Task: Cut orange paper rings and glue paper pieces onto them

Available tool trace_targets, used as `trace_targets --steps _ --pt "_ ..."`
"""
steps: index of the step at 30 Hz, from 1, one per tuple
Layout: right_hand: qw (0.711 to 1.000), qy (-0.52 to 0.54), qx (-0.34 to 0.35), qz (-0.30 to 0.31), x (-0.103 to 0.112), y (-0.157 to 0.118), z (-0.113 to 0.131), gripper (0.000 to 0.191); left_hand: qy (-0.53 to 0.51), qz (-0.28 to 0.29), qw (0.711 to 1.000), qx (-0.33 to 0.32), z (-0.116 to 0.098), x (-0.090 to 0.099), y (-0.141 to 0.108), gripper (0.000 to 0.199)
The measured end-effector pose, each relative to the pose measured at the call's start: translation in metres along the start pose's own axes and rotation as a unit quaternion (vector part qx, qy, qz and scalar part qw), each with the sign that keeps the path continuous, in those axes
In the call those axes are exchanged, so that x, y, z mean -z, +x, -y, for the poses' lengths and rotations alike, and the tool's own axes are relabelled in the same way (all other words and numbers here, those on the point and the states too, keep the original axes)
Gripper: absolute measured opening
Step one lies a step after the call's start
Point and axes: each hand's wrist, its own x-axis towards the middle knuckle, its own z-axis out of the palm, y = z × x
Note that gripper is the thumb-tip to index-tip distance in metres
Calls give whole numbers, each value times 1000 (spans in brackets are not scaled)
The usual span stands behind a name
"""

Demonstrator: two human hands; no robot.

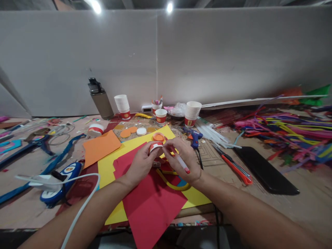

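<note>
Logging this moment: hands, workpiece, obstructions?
Left hand gripping red-and-white paper cup. Right hand gripping pen. Red paper underneath. Possible snag: yellow loop below right hand.

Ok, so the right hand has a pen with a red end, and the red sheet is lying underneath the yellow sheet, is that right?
Not quite: the red sheet lies on top of the yellow sheet, not underneath it, as the head view shows. The right hand does have the pen with a red end.

A small red-and-white paper cup (155,146), partly hidden, is held just below the frame's centre; right of it, a translucent pen (182,162) slants, red end lower right.
</note>
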Motion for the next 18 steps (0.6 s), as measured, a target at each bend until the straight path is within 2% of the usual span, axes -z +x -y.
trace_targets --steps 2,7,9,13,18 --pt "1000 24 -16 4 3 0 1 3 7 -1 1000 -5 1 1 1 37" --pt "982 152 -110 -28 11 -5 8 12 42 -9 999 -30 7 4 2 31" --pt "977 182 -110 -16 11 -6 11 13 58 -4 997 -48 11 5 2 29" --pt "988 138 -56 26 9 -4 12 10 74 2 995 -70 14 7 2 30" --pt "989 117 -86 32 8 -3 9 9 82 -7 995 -63 14 7 2 33"
